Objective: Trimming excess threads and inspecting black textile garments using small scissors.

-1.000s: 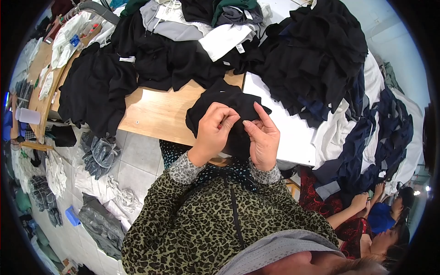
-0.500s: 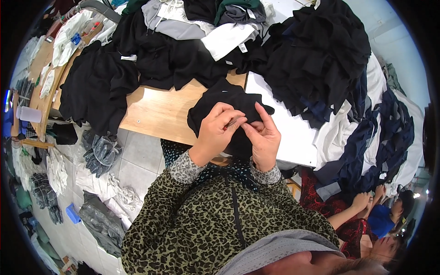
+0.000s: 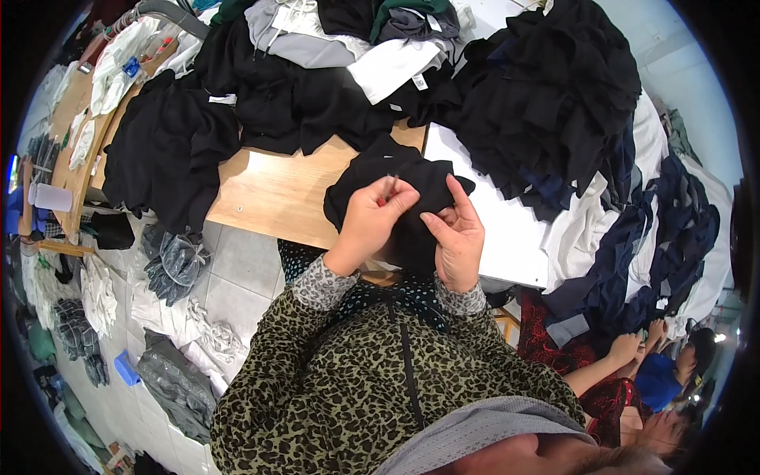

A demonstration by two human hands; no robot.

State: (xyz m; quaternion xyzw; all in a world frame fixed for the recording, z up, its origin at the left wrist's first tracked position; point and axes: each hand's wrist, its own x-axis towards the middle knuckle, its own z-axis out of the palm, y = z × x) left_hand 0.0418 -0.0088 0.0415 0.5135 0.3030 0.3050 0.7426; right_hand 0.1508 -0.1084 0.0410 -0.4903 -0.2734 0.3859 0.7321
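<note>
Both hands meet at a small black garment (image 3: 396,178) held above the edge of the wooden counter (image 3: 273,194). The left hand (image 3: 376,218) pinches the cloth between fingertips; the right hand (image 3: 455,233) grips it from the side, thumb raised. Heaps of black clothing (image 3: 546,95) cover the counter beyond, with a white garment (image 3: 392,67) among them.

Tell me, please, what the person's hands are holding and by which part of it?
Both the left hand and the right hand hold a black garment, each grip on its bunched near edge.
</note>
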